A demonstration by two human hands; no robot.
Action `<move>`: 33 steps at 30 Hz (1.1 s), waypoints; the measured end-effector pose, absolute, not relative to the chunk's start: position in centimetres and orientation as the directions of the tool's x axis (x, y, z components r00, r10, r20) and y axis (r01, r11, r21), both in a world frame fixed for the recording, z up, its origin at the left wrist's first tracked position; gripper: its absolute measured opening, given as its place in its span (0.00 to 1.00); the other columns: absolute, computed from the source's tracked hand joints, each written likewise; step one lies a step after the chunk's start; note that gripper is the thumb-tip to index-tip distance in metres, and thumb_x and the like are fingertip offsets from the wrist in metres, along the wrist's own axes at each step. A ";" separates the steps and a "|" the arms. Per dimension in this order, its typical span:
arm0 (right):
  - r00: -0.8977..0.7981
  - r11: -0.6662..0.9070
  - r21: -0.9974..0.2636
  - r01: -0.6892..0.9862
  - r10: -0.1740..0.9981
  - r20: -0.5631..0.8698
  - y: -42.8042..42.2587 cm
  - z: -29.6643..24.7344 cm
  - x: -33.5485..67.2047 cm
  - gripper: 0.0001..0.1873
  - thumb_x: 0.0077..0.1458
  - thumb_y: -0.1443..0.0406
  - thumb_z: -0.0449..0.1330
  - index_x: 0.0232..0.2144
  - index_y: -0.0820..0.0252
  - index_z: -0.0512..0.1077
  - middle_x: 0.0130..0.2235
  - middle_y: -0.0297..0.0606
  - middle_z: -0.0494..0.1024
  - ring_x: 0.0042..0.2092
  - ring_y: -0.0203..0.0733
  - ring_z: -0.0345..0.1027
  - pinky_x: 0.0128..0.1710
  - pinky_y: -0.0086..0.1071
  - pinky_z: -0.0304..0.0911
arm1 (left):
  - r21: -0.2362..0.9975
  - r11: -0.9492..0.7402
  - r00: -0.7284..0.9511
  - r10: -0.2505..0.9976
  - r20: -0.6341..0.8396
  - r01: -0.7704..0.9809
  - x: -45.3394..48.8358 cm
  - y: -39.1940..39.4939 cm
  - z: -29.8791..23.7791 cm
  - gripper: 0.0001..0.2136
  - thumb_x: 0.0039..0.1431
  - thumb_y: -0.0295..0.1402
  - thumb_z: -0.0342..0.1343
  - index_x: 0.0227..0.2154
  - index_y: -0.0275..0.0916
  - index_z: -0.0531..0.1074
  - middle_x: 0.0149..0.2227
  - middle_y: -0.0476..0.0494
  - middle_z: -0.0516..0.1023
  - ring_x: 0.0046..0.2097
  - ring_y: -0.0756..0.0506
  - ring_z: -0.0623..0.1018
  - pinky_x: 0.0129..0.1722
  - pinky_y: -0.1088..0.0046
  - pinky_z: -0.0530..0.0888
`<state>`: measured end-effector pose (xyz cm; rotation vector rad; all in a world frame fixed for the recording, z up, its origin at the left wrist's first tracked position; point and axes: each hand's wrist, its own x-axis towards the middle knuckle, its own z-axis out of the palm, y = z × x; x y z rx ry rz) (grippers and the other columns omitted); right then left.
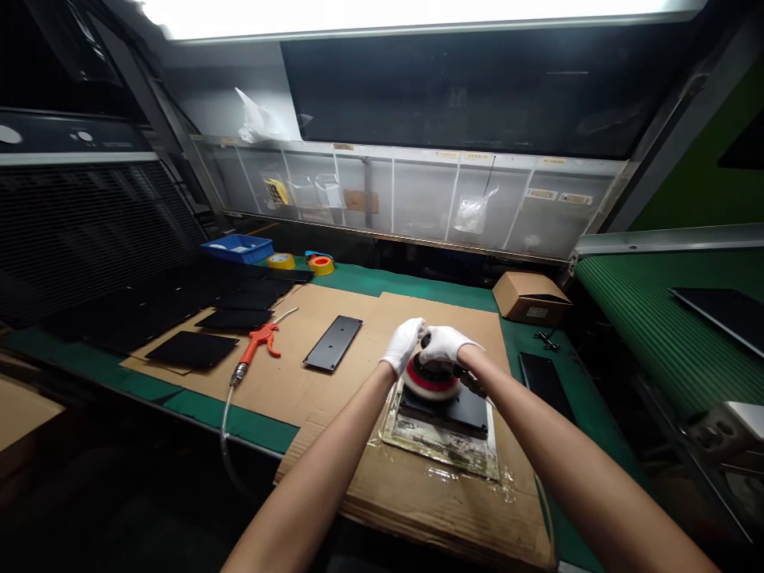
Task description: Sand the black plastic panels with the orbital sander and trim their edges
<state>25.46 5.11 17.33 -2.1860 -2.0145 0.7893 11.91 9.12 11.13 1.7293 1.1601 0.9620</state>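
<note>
A round polisher (433,385) with a pale pad and a red band rests on a black rectangular panel (469,411). My right hand (446,344), in a white glove, is wrapped over the top of the polisher. Also gloved in white, my left hand (406,342) is closed against the tool's far left side, its fingertips close to the right hand's and partly hidden. The panel lies in a worn, stained frame (442,455) on stacked cardboard (418,497).
Left of my hands lie a single black panel (334,344), an orange air blow gun (256,346) with a hose, and several dark panels (194,350). Tape rolls (321,265) and a blue tray (239,248) stand behind. At right are a cardboard box (530,298) and a green conveyor (656,294).
</note>
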 end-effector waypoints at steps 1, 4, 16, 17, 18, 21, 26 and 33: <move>-0.010 -0.131 -0.397 0.908 0.943 -0.333 5.2 17.1 25.9 0.18 0.46 0.61 0.69 0.42 0.58 0.77 0.36 0.37 0.82 0.32 0.40 0.76 0.27 0.27 0.65 | 0.922 -0.222 0.233 0.961 0.151 0.316 9.7 8.1 10.7 0.20 0.70 0.35 0.39 0.47 0.31 0.75 0.49 0.31 0.81 0.48 0.41 0.81 0.50 0.64 0.78; 0.002 -0.155 -0.397 0.905 0.933 -0.360 5.4 16.3 27.9 0.23 0.41 0.60 0.69 0.43 0.58 0.77 0.37 0.39 0.82 0.33 0.43 0.76 0.26 0.28 0.64 | 0.890 -0.214 0.078 0.977 0.200 0.403 2.3 4.3 8.1 0.16 0.68 0.38 0.46 0.48 0.37 0.76 0.54 0.36 0.80 0.56 0.40 0.78 0.61 0.61 0.72; -0.053 -0.070 -0.410 0.910 0.958 -0.282 5.6 15.9 25.1 0.19 0.44 0.58 0.67 0.40 0.58 0.75 0.36 0.38 0.81 0.31 0.41 0.74 0.26 0.28 0.61 | 0.465 -0.298 0.117 0.918 0.378 0.833 -3.8 -0.6 2.0 0.16 0.67 0.33 0.48 0.49 0.35 0.77 0.56 0.31 0.78 0.59 0.35 0.76 0.63 0.54 0.71; -0.042 -0.083 -0.405 0.910 0.956 -0.289 5.4 15.9 25.5 0.19 0.44 0.59 0.66 0.41 0.58 0.76 0.36 0.38 0.81 0.32 0.41 0.74 0.27 0.28 0.61 | 0.468 -0.299 0.116 0.917 0.381 0.831 -3.8 -0.6 1.9 0.16 0.67 0.33 0.48 0.49 0.35 0.77 0.56 0.31 0.78 0.59 0.35 0.76 0.63 0.54 0.71; -0.020 -0.104 -0.395 0.913 0.954 -0.299 5.2 16.0 25.9 0.20 0.44 0.59 0.66 0.41 0.58 0.76 0.36 0.39 0.81 0.32 0.41 0.74 0.27 0.28 0.62 | 0.472 -0.300 0.113 0.917 0.383 0.829 -3.8 -0.5 1.8 0.16 0.67 0.34 0.48 0.49 0.35 0.77 0.56 0.31 0.78 0.59 0.35 0.76 0.63 0.54 0.71; 0.051 -0.169 -0.356 0.919 0.947 -0.317 4.6 16.0 27.3 0.21 0.42 0.60 0.66 0.42 0.58 0.75 0.36 0.39 0.80 0.33 0.42 0.74 0.27 0.29 0.61 | 0.481 -0.297 0.106 0.917 0.384 0.825 -3.9 -0.5 1.4 0.15 0.66 0.34 0.49 0.49 0.37 0.78 0.57 0.33 0.77 0.59 0.36 0.76 0.63 0.55 0.71; 0.047 -0.143 -0.339 0.930 0.961 -0.274 3.6 15.9 26.6 0.20 0.43 0.60 0.66 0.41 0.57 0.75 0.35 0.37 0.80 0.33 0.41 0.73 0.28 0.29 0.60 | 0.491 -0.291 0.104 0.922 0.372 0.821 -4.0 -0.6 1.2 0.15 0.67 0.34 0.49 0.49 0.39 0.77 0.57 0.34 0.77 0.60 0.36 0.76 0.63 0.55 0.71; -0.066 0.024 -0.291 0.956 0.988 -0.137 1.1 15.4 25.1 0.15 0.45 0.59 0.63 0.38 0.54 0.73 0.35 0.36 0.77 0.31 0.40 0.68 0.30 0.30 0.58 | 0.496 -0.290 0.114 0.928 0.354 0.819 -4.0 -0.8 1.8 0.16 0.66 0.33 0.49 0.50 0.36 0.77 0.58 0.33 0.77 0.60 0.36 0.76 0.63 0.56 0.71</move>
